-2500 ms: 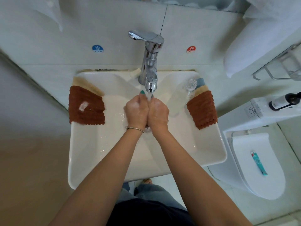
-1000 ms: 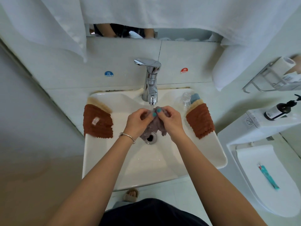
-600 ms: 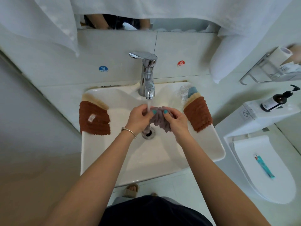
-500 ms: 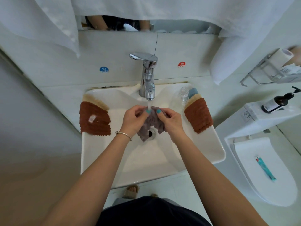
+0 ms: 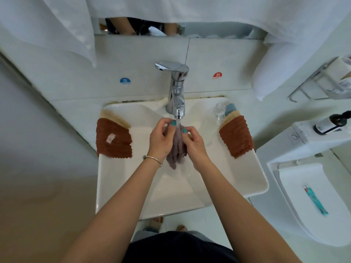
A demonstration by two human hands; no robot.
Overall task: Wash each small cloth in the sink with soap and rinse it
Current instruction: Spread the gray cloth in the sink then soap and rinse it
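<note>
Head view: rinsing under way, by the look of it. Left hand (image 5: 160, 138) and right hand (image 5: 193, 142) both pinching the top of a greyish-purple cloth (image 5: 177, 149), thumbs and fingertips curled onto its upper edge, holding it straight under the stream from the chrome tap (image 5: 175, 88). Cloth hanging limp and soaked between the palms, ribbed and bunched into vertical folds, lower end dangling above the white sink (image 5: 247, 179). No suds visible on it, so probably past soaping, though hard to tell for certain.

Still waiting, seemingly: rust-brown cloth (image 5: 114, 138) draped over the left rim with a pale patch on it and a beige cloth (image 5: 114, 115) peeking out behind; another rust-brown cloth (image 5: 236, 138) on the right rim, stacked over beige and blue layers. Which pile is washed and which is not, impossible to say. Waffle-like, scalloped-edged fabric throughout, plush and absorbent. Clear plastic bottle (image 5: 219, 112) lying on the glossy ceramic rim beside the right stack.
</note>
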